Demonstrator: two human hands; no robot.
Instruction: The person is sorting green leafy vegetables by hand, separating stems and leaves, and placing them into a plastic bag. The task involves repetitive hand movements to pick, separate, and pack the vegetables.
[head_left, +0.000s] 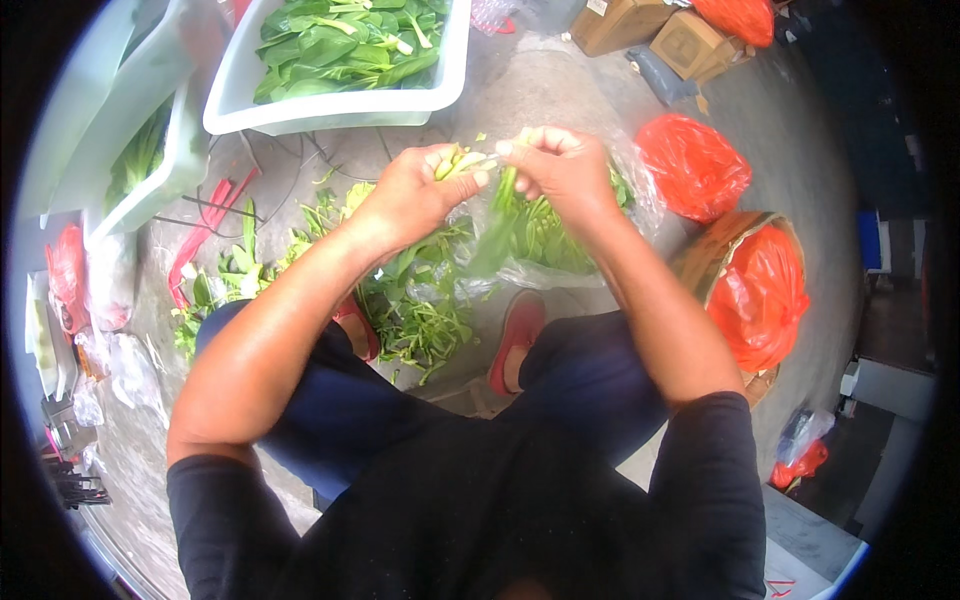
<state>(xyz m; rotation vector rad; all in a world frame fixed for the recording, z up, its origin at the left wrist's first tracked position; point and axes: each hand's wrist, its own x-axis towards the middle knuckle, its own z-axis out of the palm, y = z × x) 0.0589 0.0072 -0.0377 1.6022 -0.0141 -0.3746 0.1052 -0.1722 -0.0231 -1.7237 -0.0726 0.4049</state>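
Pale green vegetable stem pieces (459, 163) are gathered in my left hand (420, 180), the thumb lying along them. My right hand (562, 161) pinches the upper end of a leafy green stem (506, 187), whose blurred leaf (491, 244) hangs down. The fingertips of both hands almost meet; a small pale bit between them is too blurred to name. Under my right hand, leafy greens (551, 236) lie on a clear plastic sheet (525, 276). Below my left hand, loose leaves and stem trimmings (420, 322) are heaped on the floor between my feet.
Ahead, a white plastic tub (337, 109) holds green leaves. Another white tub (176, 165) with greens stands left. Red plastic bags (694, 169) and a cardboard box (709, 259) are on the right. Thin dark rods (225, 206) and red plastic strips (201, 232) lie left of the trimmings.
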